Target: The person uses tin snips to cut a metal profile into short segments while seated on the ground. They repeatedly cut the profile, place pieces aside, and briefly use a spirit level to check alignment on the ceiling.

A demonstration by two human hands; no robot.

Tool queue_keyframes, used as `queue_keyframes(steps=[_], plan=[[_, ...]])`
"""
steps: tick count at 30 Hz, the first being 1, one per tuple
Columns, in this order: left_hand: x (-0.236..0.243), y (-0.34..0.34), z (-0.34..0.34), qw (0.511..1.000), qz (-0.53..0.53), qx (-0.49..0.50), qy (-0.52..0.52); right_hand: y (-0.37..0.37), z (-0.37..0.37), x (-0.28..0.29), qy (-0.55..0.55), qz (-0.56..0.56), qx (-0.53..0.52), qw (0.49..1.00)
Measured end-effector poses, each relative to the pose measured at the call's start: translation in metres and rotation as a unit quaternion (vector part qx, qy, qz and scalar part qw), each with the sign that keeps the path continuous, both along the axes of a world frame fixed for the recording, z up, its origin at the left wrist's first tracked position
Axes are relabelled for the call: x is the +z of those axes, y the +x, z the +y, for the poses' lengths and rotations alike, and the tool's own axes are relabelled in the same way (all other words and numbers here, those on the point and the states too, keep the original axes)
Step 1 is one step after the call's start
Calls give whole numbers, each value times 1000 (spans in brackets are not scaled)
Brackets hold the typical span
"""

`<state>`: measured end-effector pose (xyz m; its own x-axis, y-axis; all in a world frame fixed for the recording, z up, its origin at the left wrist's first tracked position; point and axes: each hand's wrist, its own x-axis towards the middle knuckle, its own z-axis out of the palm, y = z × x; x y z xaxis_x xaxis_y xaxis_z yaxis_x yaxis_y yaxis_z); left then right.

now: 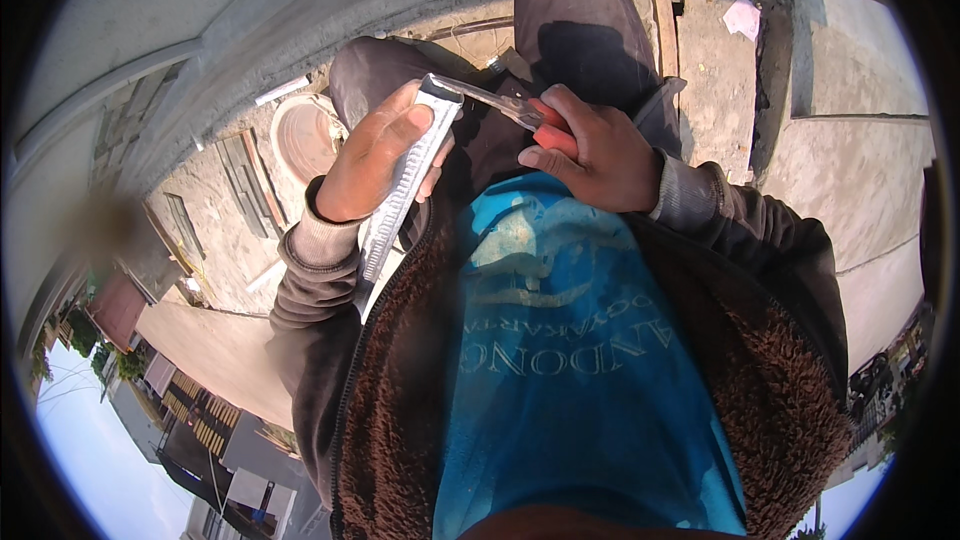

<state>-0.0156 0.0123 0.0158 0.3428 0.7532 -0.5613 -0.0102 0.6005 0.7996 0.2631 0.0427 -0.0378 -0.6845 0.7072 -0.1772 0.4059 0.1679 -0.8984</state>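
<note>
My left hand (385, 153) is closed around a silvery metal channel (402, 190) with a ribbed face, fingers on one side and thumb near its top end. The channel slants up in front of my left side, its open end showing dark inside. My right hand (610, 155) grips the red handles of what look like tin snips (553, 128). Their long grey blades point left, and the tips touch or overlap the channel's upper end; whether they bite into the metal cannot be made out.
A pale, stained bucket (300, 133) stands beyond my left hand. Narrow strips (250, 180) lie on the dusty concrete to the left. My bent knees (575, 10) are ahead, with a pinkish scrap of paper (742, 17) at the far right. Concrete walls (865, 60) rise around.
</note>
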Motion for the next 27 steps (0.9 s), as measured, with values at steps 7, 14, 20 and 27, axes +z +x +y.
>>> queue_keyframes(steps=[7,14,20,27], plan=[[21,17,-7,966,223,-43,124,5,14,5,309,-100,-67,944],[13,13,-12,992,87,17,92,10,10,8,-310,110,10,944],[13,19,-9,990,111,-5,89,0,18,18,-314,112,87,939],[14,20,-8,997,51,17,60,4,22,10,-273,117,134,945]])
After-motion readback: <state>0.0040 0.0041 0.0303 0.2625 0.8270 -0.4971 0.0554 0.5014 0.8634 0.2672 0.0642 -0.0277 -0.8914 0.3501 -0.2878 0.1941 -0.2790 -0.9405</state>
